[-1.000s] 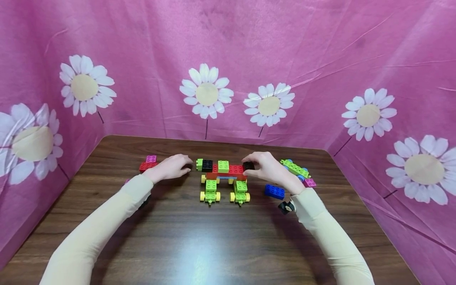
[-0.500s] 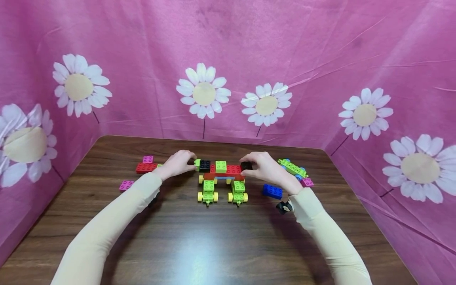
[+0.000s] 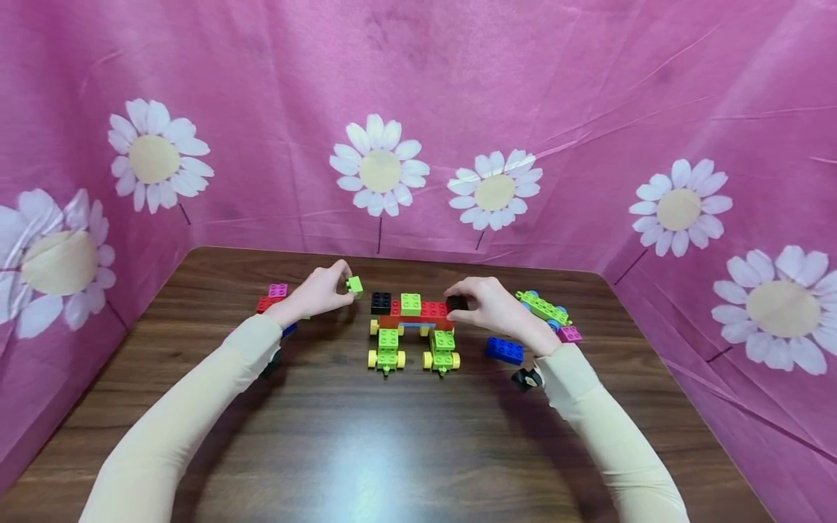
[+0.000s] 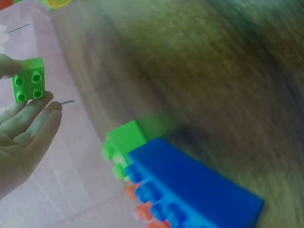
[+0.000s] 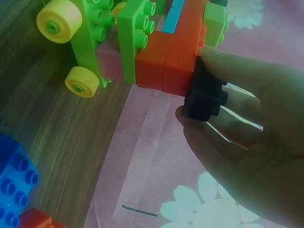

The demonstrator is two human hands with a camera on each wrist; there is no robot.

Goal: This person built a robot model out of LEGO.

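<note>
My left hand (image 3: pixel 317 295) pinches a small lime green brick (image 3: pixel 355 286) between thumb and fingers, raised off the model. Its round studs show in the left wrist view. To the right stands a built model of red bricks (image 3: pixel 431 310) on lime green wheeled bases (image 3: pixel 388 350) with yellow wheels. A lime green brick (image 3: pixel 410 303) sits on top, and a black brick (image 3: pixel 381 302) is at the left end. At the other end, my right hand (image 3: pixel 495 309) grips another black brick (image 5: pixel 202 99), which touches the red part.
A blue brick (image 3: pixel 505 349) lies right of the model. Farther right are a lime green wheeled base (image 3: pixel 544 309) with blue wheels and a pink brick (image 3: pixel 569 333). Red (image 3: pixel 265 303), pink (image 3: pixel 278 290) and blue bricks lie on the left, partly behind the left arm.
My left hand reached the lime green brick at the model's left end, pinched it and drew it off, up and to the left. My right hand stays on the black brick.
</note>
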